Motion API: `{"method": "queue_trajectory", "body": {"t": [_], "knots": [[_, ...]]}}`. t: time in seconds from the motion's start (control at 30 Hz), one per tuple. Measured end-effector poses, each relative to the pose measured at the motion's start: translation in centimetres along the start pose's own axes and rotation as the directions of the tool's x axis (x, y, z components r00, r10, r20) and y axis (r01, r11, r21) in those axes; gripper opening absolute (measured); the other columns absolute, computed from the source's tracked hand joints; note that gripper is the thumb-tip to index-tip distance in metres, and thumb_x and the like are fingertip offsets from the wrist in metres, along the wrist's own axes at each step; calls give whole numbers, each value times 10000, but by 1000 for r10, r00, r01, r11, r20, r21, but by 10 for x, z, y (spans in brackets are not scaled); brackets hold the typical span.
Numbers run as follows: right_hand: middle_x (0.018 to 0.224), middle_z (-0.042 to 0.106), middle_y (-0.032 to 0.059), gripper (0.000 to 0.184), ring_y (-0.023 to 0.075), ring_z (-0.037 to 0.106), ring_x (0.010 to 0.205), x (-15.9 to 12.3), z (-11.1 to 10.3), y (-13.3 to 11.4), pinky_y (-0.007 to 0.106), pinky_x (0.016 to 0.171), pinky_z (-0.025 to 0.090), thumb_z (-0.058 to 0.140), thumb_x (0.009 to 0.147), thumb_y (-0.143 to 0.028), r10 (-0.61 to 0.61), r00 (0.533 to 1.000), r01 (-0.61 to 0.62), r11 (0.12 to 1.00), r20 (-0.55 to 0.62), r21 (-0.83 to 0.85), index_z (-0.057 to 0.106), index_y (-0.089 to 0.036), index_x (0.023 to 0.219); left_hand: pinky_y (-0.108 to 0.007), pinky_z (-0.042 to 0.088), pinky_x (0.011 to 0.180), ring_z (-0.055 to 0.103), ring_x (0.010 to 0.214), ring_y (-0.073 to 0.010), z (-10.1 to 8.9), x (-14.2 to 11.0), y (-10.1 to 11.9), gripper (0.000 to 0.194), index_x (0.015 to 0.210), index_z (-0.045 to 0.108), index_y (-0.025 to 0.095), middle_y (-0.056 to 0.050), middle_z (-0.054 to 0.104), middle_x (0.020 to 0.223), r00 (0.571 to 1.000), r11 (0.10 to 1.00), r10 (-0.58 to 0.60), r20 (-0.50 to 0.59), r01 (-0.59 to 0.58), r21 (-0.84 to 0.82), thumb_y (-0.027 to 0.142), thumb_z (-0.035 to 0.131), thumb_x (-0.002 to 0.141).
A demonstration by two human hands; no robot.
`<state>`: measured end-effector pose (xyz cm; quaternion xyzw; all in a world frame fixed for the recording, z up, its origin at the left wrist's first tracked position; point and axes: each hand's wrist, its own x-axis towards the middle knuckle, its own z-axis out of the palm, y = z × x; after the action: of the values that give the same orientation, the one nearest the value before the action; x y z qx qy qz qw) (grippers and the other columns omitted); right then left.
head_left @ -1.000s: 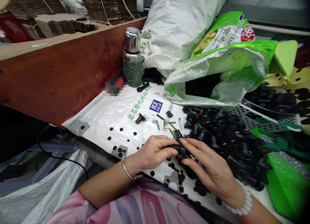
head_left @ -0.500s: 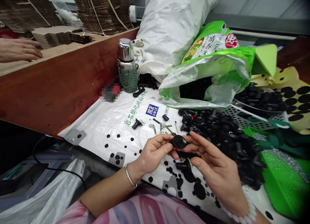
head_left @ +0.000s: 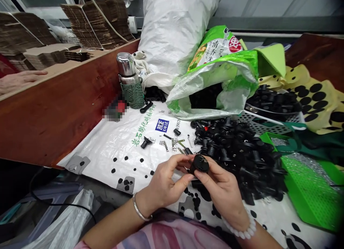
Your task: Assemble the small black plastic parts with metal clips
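Note:
My left hand (head_left: 168,181) and my right hand (head_left: 221,191) hold a round black plastic part (head_left: 200,164) between their fingertips, its flat round face turned upward. Just beyond my fingers lies a heap of similar black plastic parts (head_left: 236,152). Small metal clips (head_left: 166,145), a tiny spring (head_left: 167,136) and a black plastic piece (head_left: 146,142) lie loose on the printed white sheet (head_left: 94,152), beyond my left hand.
A steel flask in a green woven sleeve (head_left: 128,80) stands by a red-brown wooden board (head_left: 53,116). A green-and-white bag (head_left: 215,76), a white sack (head_left: 172,33) and a perforated basket of black parts (head_left: 268,123) lie behind. A co-worker's hand (head_left: 21,78) rests far left.
My hands have raised the black part and turned its round face upward. The whole scene has shifted left in view, and a co-worker's hand has appeared at the far left.

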<state>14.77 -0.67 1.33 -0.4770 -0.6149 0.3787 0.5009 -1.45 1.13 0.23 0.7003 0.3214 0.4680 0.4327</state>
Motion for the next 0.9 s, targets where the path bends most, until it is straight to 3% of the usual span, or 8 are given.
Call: {"method": "queue_trajectory", "body": {"t": [0.07,0.17,0.3,0.5,0.67,0.8,0.9], "knots": [[1031,659,67,226,204,620,958,-1,-4,-3,319,860,505,564,825,-225,29,998,-28,999,64,-17,621,-193,1041,-337,463,864,561,970,-197,-11,5,6,481,1222,437,181,-111,570,1125,1000,998,29,-4,-29,54,219,614,777],[894,685,44,205,173,650,815,-3,-6,-9,260,736,539,549,833,-238,49,986,-39,997,156,-65,609,-182,1021,-407,382,979,479,1139,-253,-21,17,14,617,1332,353,180,-138,499,1270,991,996,90,95,-89,-19,271,614,780],[807,672,19,176,138,640,702,-5,-3,-14,212,642,535,547,828,-238,19,987,-7,997,161,-76,608,-178,982,-390,411,940,546,1043,-225,-20,27,17,486,1267,463,190,-107,603,1119,973,991,110,201,-92,-95,249,597,803],[823,676,35,178,154,644,720,-6,-3,-11,235,644,540,580,799,-254,35,997,-31,998,70,-47,606,-177,957,-355,441,882,553,964,-205,-6,19,15,480,1181,542,200,-86,594,1037,997,992,70,15,-68,-102,239,692,726],[823,682,28,178,148,651,699,-11,-2,-3,229,637,542,584,798,-232,-12,1000,13,999,24,-52,597,-188,971,-350,433,905,539,1020,-218,5,13,19,420,1151,568,201,-96,580,1086,998,993,30,-47,-35,-112,231,673,746],[852,665,36,196,160,642,725,-15,0,5,250,658,541,587,787,-202,-183,978,157,961,-97,-228,579,-202,983,-345,429,905,529,1014,-214,10,11,21,393,1123,584,182,-97,566,1053,993,996,57,-103,-63,-59,203,674,741],[875,650,53,215,179,630,776,-16,1,8,289,701,534,557,793,-150,-331,937,267,883,-108,-385,559,-206,1001,-334,429,910,528,1022,-205,11,11,19,385,1120,585,183,-94,555,1068,996,994,-9,-91,-1,-108,200,670,745]]}}
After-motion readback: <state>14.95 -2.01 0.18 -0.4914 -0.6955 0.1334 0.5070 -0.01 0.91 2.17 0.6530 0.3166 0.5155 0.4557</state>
